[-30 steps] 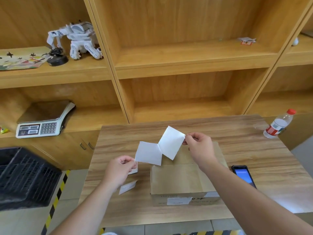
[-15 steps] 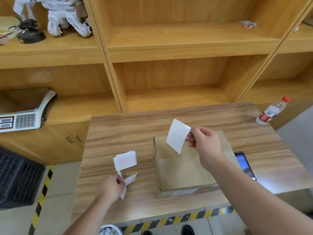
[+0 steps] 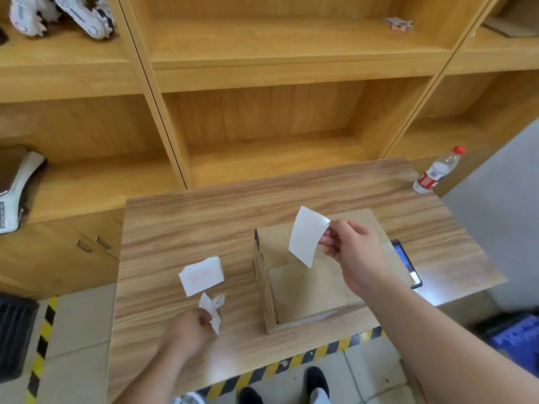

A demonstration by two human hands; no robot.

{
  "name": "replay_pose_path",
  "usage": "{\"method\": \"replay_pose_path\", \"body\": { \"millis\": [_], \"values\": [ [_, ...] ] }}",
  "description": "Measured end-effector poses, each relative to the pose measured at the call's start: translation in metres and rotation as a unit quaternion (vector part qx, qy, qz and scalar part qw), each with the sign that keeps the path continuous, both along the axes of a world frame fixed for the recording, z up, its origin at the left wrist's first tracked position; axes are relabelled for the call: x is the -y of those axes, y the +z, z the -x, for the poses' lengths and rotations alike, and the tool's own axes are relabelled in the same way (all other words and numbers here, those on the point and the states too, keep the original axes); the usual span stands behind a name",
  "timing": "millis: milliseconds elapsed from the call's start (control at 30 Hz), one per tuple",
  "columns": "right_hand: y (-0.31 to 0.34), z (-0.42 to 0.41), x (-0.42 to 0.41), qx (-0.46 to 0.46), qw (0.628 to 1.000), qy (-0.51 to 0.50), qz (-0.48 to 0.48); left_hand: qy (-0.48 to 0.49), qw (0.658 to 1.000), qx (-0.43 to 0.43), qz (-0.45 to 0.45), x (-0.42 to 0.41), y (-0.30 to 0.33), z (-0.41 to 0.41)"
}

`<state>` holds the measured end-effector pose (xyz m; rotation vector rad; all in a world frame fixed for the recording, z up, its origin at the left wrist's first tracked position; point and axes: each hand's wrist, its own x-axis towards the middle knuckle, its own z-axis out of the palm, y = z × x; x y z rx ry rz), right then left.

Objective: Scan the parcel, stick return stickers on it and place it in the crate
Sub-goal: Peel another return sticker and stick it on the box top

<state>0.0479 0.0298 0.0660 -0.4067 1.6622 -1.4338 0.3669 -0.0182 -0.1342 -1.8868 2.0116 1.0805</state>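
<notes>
A brown cardboard parcel (image 3: pixel 309 290) lies on the wooden table (image 3: pixel 189 225), right of centre. My right hand (image 3: pixel 354 252) pinches a white sticker (image 3: pixel 306 236) by its right edge and holds it in the air just above the parcel's top. My left hand (image 3: pixel 189 328) rests near the table's front edge and grips crumpled white backing paper (image 3: pixel 214 309). A small stack of return stickers (image 3: pixel 201 275) with faint red print lies on the table left of the parcel. A black crate (image 3: pixel 14 333) stands on the floor at the far left.
A phone (image 3: pixel 407 263) with a lit screen lies right of the parcel. A water bottle (image 3: pixel 437 170) lies at the table's back right corner. A scale (image 3: pixel 14 191) and a toy robot (image 3: pixel 61 13) sit on the shelves. A blue crate (image 3: pixel 516 336) is at lower right.
The sticker strip came apart: my right hand kept one sticker over the parcel, my left hand carried the backing paper down to the table's front. The view tilted down.
</notes>
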Motion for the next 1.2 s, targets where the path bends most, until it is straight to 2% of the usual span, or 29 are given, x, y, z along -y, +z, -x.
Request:
{"method": "replay_pose_path", "body": {
  "millis": [233, 300, 367, 433, 533, 667, 800, 867, 933, 1000, 1067, 1200],
  "values": [
    [0.007, -0.008, -0.003, 0.018, 1.0, 0.001, 0.006, -0.027, 0.999, 0.011, 0.038, 0.002, 0.02, 0.002],
    [0.01, -0.008, -0.003, 0.026, 1.0, 0.005, 0.012, -0.025, 0.998, -0.009, 0.052, 0.003, 0.03, 0.008],
    [0.013, -0.009, -0.001, 0.038, 0.999, 0.009, 0.017, -0.013, 0.99, -0.067, 0.119, 0.004, 0.045, 0.021],
    [0.016, -0.01, 0.002, 0.056, 0.998, 0.009, 0.019, -0.002, 0.965, -0.153, 0.212, 0.005, 0.067, 0.039],
    [0.021, -0.012, 0.006, 0.088, 0.996, 0.016, 0.025, -0.064, 0.914, -0.23, 0.327, 0.007, 0.109, 0.073],
    [0.026, -0.012, 0.011, 0.11, 0.993, 0.031, 0.021, -0.135, 0.876, -0.25, 0.39, 0.009, 0.146, 0.113],
    [0.03, -0.004, 0.013, 0.118, 0.992, 0.043, 0.018, -0.135, 0.855, -0.256, 0.431, 0.012, 0.163, 0.135],
    [0.032, 0.003, 0.016, 0.114, 0.993, 0.039, 0.015, -0.085, 0.866, -0.288, 0.4, 0.011, 0.171, 0.144],
    [0.032, 0.011, 0.018, 0.093, 0.995, 0.03, 0.015, 0.048, 0.889, -0.354, 0.287, 0.008, 0.182, 0.153],
    [0.029, 0.022, 0.019, 0.038, 0.999, 0.034, 0.01, 0.167, 0.874, -0.426, 0.163, 0.01, 0.187, 0.16],
    [0.025, 0.032, 0.017, -0.013, 0.997, 0.075, -0.002, 0.206, 0.854, -0.471, 0.08, 0.011, 0.189, 0.166],
    [0.022, 0.041, 0.017, -0.05, 0.986, 0.162, -0.005, 0.24, 0.838, -0.49, 0.032, 0.01, 0.188, 0.176]
  ]
}}
